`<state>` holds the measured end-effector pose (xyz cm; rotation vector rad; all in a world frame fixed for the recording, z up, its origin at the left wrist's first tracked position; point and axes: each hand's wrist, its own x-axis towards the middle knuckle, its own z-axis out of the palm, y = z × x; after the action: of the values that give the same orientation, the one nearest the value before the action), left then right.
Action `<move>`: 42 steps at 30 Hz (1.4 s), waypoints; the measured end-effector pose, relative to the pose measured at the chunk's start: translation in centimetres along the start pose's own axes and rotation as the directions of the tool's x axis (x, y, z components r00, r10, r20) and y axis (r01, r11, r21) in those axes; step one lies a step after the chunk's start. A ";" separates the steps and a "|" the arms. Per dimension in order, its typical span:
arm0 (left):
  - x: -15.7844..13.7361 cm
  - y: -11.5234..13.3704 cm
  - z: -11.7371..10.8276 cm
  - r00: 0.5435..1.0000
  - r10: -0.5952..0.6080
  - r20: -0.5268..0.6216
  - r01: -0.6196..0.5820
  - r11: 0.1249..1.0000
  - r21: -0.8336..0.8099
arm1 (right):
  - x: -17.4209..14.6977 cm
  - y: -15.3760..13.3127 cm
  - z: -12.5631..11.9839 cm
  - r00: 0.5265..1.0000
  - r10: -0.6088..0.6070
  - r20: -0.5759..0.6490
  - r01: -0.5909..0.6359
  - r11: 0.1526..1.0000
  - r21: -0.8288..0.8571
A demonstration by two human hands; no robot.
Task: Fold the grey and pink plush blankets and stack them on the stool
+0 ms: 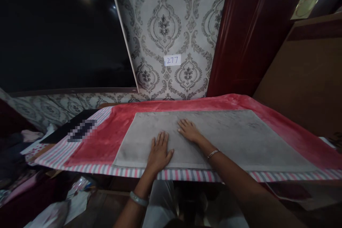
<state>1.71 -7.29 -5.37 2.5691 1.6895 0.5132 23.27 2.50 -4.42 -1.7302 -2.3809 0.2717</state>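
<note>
Grey cloth point(240, 135) under L hand point(158, 154) & R hand point(189, 131); fingers spread; palms hidden; TV point(61, 35) cropped.

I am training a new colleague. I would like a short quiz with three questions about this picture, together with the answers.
1. True or false: the left hand and the right hand both lie on the grey cloth.

2. What colour is the larger cloth under it?
a) plain green
b) red, with a striped border
c) plain yellow

3. Complete: the white label on the wall reads ___.

Key: 1. True. 2. b. 3. 277.
</note>
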 end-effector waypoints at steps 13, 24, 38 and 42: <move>-0.2 -1.0 0.6 0.981 -0.094 -0.170 0.063 0.981 -0.182 | -2.1 -2.1 0.1 0.923 -0.385 0.006 0.379 0.912 0.154; -0.1 0.9 -0.7 0.999 -0.053 0.010 0.053 0.998 -0.018 | 0.5 -0.9 -0.2 0.998 0.061 0.008 -0.061 0.998 -0.008; -5.1 -12.6 -6.0 0.794 -0.579 -0.185 0.575 0.814 -0.077 | -5.1 -14.1 1.9 0.775 -0.596 0.212 0.545 0.799 0.255; -4.6 -14.2 -7.5 0.729 -0.682 -0.057 0.612 0.687 -0.392 | -5.6 -13.5 0.0 0.772 -0.602 0.204 0.519 0.782 0.345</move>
<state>-14.64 -6.73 -2.29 1.5469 2.1680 0.9244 12.62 -6.93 -1.24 -0.8278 -2.7806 0.7688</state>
